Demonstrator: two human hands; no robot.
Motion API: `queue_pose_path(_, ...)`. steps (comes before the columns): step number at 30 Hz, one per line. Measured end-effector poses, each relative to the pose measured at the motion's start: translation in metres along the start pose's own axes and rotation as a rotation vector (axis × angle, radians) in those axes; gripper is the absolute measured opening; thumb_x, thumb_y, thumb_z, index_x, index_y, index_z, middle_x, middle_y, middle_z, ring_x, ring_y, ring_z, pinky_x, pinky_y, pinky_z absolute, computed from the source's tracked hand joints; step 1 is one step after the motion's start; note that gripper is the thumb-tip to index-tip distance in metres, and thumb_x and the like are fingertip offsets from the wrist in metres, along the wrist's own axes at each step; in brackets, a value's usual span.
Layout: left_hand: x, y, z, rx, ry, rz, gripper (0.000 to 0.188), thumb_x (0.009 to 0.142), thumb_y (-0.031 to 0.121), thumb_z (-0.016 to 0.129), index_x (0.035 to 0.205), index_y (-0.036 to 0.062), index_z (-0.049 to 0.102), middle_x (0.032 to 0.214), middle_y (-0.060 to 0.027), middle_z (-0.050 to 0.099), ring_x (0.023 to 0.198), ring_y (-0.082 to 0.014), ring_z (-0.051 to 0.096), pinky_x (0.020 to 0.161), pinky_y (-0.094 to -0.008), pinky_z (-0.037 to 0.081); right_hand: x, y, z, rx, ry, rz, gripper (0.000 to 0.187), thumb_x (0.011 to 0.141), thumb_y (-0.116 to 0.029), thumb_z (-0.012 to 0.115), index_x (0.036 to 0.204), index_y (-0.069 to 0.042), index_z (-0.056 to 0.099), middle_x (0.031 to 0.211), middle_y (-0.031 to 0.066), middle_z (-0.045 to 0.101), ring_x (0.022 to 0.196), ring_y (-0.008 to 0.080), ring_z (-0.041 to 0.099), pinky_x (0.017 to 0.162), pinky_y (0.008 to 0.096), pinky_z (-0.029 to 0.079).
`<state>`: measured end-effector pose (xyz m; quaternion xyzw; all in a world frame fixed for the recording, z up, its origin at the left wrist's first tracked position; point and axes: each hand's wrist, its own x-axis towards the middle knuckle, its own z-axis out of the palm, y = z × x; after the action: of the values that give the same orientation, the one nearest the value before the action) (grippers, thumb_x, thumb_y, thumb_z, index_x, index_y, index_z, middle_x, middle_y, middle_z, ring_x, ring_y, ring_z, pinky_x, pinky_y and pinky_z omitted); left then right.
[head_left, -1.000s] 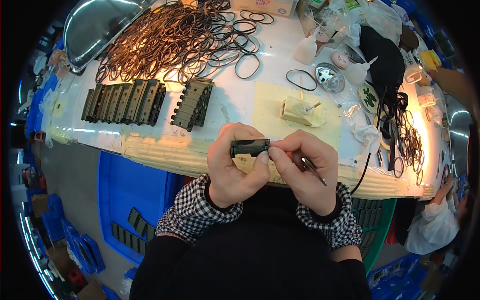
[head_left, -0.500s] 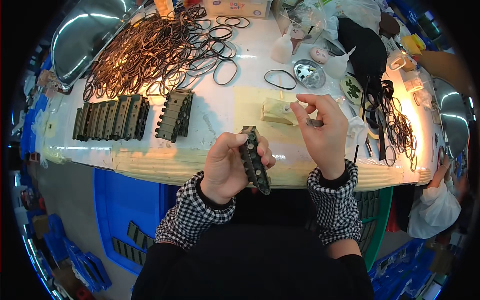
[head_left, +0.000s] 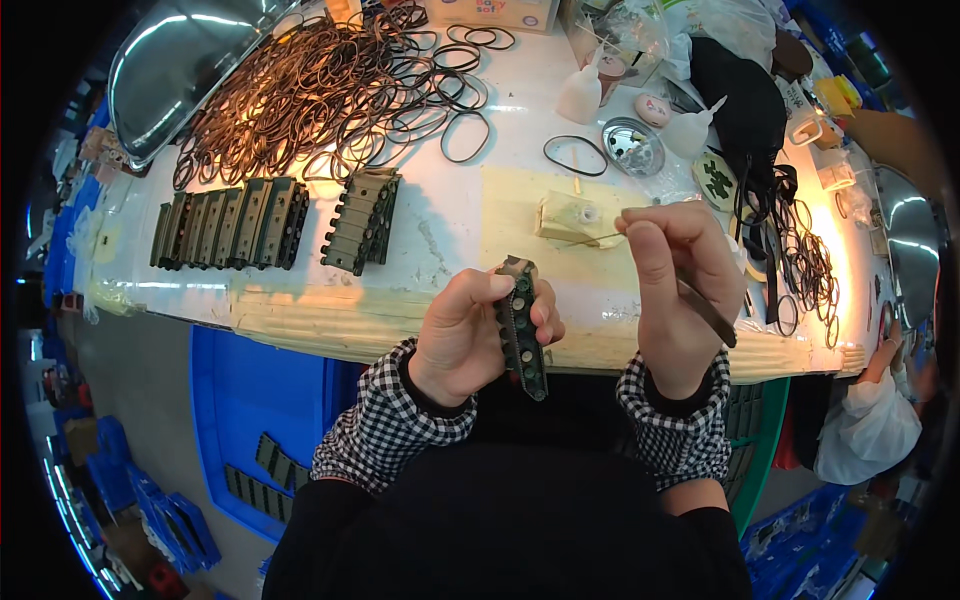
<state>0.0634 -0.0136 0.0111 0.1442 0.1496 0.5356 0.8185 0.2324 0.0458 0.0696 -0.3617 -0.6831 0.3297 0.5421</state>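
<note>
My left hand [head_left: 465, 335] is closed around a dark green plastic piece [head_left: 522, 335] with a row of round wheels along its side, like a toy tank's wheel unit. My right hand [head_left: 685, 285] pinches slim metal tweezers [head_left: 712, 318]; their thin tip points left, beside a pale yellow block [head_left: 560, 222]. Whether the tip holds anything is too small to tell. A small whitish round spot sits on the block's top. On the left, several similar green pieces [head_left: 230, 225] stand in a row, with another group [head_left: 360, 222] nearer to my left hand.
A large heap of dark rubber bands [head_left: 300, 95] covers the back left; one loose band [head_left: 575, 155] lies near a round metal dish [head_left: 632, 147]. White squeeze bottles [head_left: 580, 92] and a black bag [head_left: 738, 95] stand behind. Below the table edge is a blue bin [head_left: 225, 400] with green pieces.
My right hand has moved right and turned, so the tweezers now show at length with their tip by the block. The left hand keeps its hold on the green piece. The view has shifted slightly.
</note>
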Motion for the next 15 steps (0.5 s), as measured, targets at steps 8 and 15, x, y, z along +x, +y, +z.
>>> queue_pose_path(8,-0.004,-0.003,0.004,-0.025,0.035,-0.018,0.036,0.087,0.036,0.053,0.101,0.0036,0.062,0.077,-0.0027,0.055,0.073,-0.0182,0.052,0.081,-0.0357,0.041,-0.018,-0.005,0.022,0.609,-0.13,0.375,0.019,0.1,-0.019,0.054,0.099,0.0,0.051,0.083,0.0123,0.064,0.064,0.0121,0.064,0.053,0.0245,0.054)
queue_pose_path(15,-0.005,-0.004,-0.001,0.004,0.005,-0.005,0.04,0.087,0.036,0.054,0.106,0.0022,0.06,0.078,-0.0025,0.055,0.074,-0.018,0.053,0.082,-0.0367,0.042,-0.02,-0.007,0.024,0.643,-0.141,0.406,0.021,0.1,-0.02,0.054,0.099,0.0,0.048,0.079,0.0145,0.065,0.056,0.0129,0.063,0.045,0.0237,0.052)
